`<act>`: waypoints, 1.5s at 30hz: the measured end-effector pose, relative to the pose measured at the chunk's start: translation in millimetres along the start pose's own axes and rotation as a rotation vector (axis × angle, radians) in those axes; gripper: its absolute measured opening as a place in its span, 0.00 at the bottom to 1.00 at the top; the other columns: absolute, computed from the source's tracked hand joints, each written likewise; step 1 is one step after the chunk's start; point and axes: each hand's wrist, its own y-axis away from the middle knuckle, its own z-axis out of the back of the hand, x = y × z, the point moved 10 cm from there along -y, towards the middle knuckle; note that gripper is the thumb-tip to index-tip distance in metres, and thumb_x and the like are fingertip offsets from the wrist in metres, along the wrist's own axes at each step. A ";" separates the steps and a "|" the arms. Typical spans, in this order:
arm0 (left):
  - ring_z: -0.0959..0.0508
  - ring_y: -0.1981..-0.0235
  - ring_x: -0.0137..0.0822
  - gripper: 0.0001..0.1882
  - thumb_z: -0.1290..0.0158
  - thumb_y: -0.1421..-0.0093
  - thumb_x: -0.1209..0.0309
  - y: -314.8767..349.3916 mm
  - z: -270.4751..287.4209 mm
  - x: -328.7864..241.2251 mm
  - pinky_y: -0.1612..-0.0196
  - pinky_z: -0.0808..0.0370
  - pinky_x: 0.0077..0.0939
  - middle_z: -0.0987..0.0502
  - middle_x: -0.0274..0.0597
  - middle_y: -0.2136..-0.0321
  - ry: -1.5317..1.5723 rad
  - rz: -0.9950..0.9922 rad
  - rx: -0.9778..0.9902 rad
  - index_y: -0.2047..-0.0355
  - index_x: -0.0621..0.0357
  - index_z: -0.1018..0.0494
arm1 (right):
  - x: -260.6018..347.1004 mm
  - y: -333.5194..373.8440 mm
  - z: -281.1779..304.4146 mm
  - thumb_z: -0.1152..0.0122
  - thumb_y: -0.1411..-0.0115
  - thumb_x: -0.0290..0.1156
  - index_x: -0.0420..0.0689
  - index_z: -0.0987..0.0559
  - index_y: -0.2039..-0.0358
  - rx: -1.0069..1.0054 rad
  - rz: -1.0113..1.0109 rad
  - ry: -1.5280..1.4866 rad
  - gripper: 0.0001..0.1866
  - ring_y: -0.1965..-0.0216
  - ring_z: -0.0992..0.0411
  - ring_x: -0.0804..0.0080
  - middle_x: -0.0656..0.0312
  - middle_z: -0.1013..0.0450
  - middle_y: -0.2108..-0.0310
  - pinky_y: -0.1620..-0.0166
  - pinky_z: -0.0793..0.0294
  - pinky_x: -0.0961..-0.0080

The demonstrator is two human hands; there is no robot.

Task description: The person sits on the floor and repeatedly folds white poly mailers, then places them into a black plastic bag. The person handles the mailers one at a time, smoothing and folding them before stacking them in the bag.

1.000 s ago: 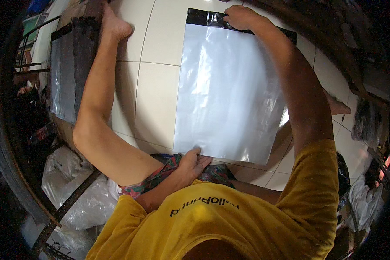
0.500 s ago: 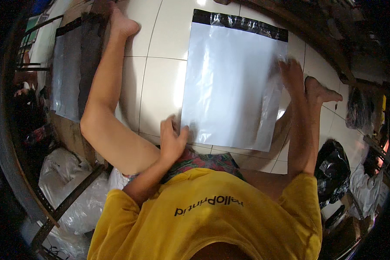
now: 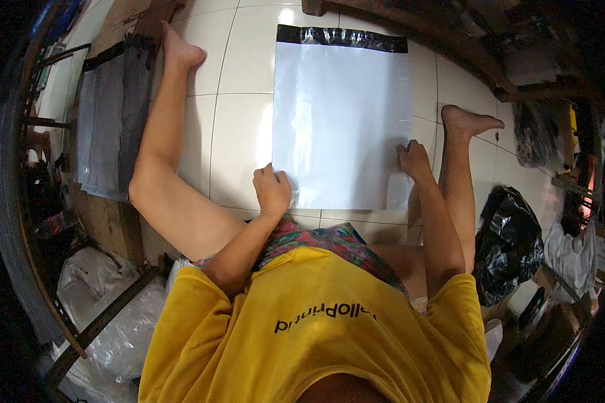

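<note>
Presently: pale bag, laid flat, a hand at each side

Shirt (image 3: 316,309): yellow, dark lettering on the chest; nearest item, below the bag.

Shorts (image 3: 316,245): patterned, red and green; just short of the bag's near edge.

Clear plastic (image 3: 114,316): crumpled heap, left of the bag and nearer the body. A dark bar (image 3: 111,322) crosses it at a slant.

Left hand (image 3: 273,191): at the bag's left edge, beside the near corner. Fingers half curled, back of the hand uppermost; whether any film is pinched cannot be told.

Right hand (image 3: 415,161): at the bag's right edge, a little farther along than the left hand. Fingers bent inward, tips over the margin; grip partly closed, hold on the film not certain.

Bag (image 3: 341,121): one, plastic, whitish, glossy, oblong. Lies on the floor between the legs; black band (image 3: 343,39) along its far edge.

Floor (image 3: 238,148): cream tiles, dark joints, under and around the bag.

Black sack (image 3: 509,245): shiny, creased; right of the bag, beyond the right leg.

Right foot (image 3: 470,122): bare, right of the bag.

Grey bags (image 3: 107,121): dark-topped, left of the bag, past the left leg.

Left foot (image 3: 181,54): bare, left of the bag's far end.

Beam (image 3: 444,47): dark brown, slanting past the bag's far right corner.
</note>
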 end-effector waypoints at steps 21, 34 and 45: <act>0.49 0.27 0.47 0.41 0.51 0.35 0.46 67.1 -49.8 -100.6 0.26 0.56 0.51 0.45 0.52 0.29 -0.572 -1.305 0.490 0.31 0.62 0.43 | 151.2 98.9 -27.0 0.36 0.42 0.29 0.42 0.26 0.45 -0.147 0.578 0.399 0.24 0.45 0.31 0.49 0.45 0.32 0.48 0.45 0.26 0.53; 0.42 0.30 0.48 0.32 0.50 0.36 0.48 57.3 -70.0 -75.7 0.28 0.54 0.60 0.33 0.51 0.37 -0.416 -1.179 0.547 0.38 0.54 0.32 | 214.3 150.5 -126.9 0.43 0.38 0.55 0.36 0.35 0.34 -0.021 0.864 0.214 0.42 0.28 0.49 0.51 0.47 0.43 0.31 0.28 0.56 0.47; 0.42 0.29 0.45 0.42 0.44 0.41 0.46 59.5 -54.9 -100.2 0.29 0.46 0.47 0.39 0.51 0.31 -0.553 -1.190 0.556 0.35 0.62 0.37 | 82.8 120.4 -75.7 0.42 0.36 0.52 0.32 0.46 0.30 0.038 0.597 0.434 0.46 0.25 0.57 0.46 0.40 0.51 0.28 0.26 0.61 0.46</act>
